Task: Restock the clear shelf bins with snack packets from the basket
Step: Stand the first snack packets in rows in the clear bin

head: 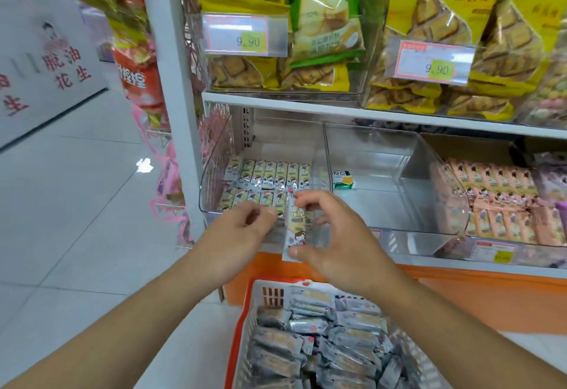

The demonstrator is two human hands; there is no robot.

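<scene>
White floor tiles (76, 204) spread wide on the left side, with lots of room to move there. On the right stands a tall shelf unit (171, 82) with a white post at its edge. Its top shelf is packed with big yellow snack bags (445, 20) and one green bag (325, 17), with price tags clipped in front.

Lower down sit clear bins side by side. One clear bin on the left (214, 174) has two neat rows of little packets lying flat, and there is a gap at its front right corner. Next to it, the middle clear bin (399, 174) holds only one small green and white pack (343, 178), so it has lots of room. Pink packets (497, 198) fill the bin on the far right.

Below, near the person, is an orange and white basket (245, 327) piled with silver snack packets (331, 336).

Both hands are just above the front edge of the left bin. The right hand (334, 241) pinches a snack packet (296, 229) with its thumb at the bottom and fingers at the top, holding it upright. The left hand (242, 235) is loosely curled right beside it; I cannot tell if its fingers touch the packet.
</scene>
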